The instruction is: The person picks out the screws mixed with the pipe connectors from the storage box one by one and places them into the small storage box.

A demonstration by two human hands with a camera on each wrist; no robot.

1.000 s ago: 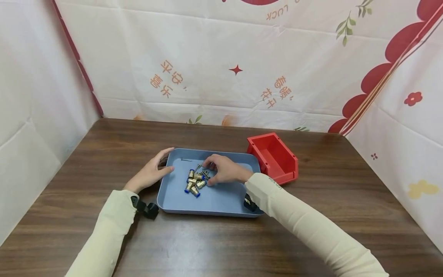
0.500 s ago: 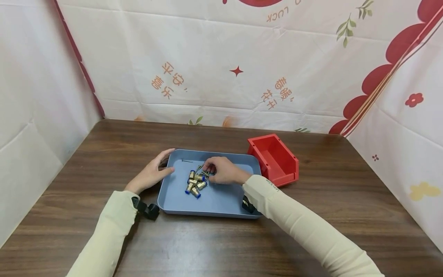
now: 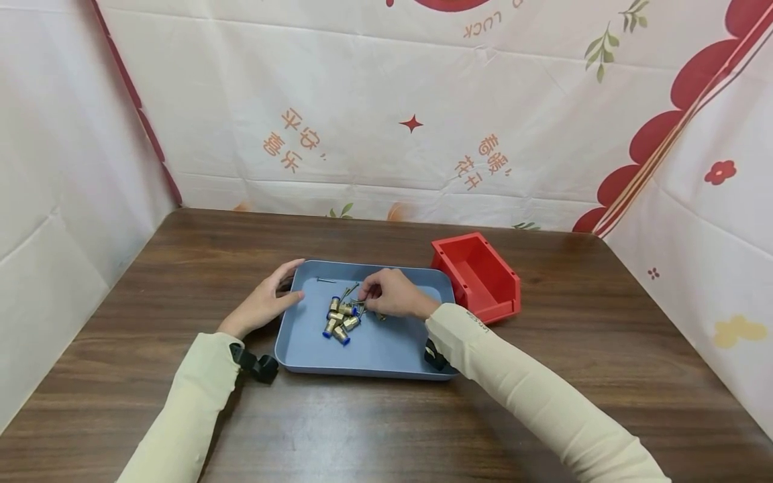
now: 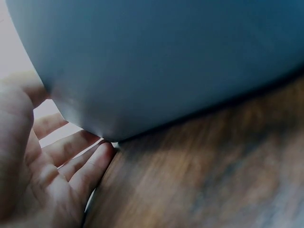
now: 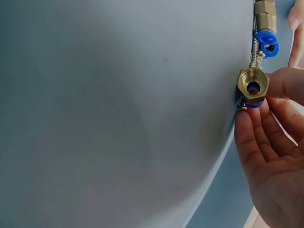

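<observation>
A blue-grey tray (image 3: 386, 354) lies on the table. My left hand (image 3: 260, 305) holds its left side near the far corner, thumb over the rim. In the left wrist view, the other fingers (image 4: 92, 164) spread against the outer wall. Inside the tray, my right hand (image 3: 395, 294) pinches a brass push-in fitting (image 5: 253, 85) between thumb and fingers; its threaded end faces the right wrist camera. Just left of that hand are several brass fittings (image 3: 341, 335) with blue collars and a few screws (image 3: 348, 293), partly hidden by the fingers. One long screw (image 3: 326, 280) lies apart near the far wall.
A red open-front bin (image 3: 480, 275) stands beside the tray's far right corner, close against it. The brown wooden table (image 3: 386, 429) extends around both. Printed white cloth (image 3: 362, 80) hangs behind the table and along its sides.
My right hand has shifted slightly right from the pile, and a brass fitting now shows beneath it. More of the screws is exposed. The left hand stays at the tray.
</observation>
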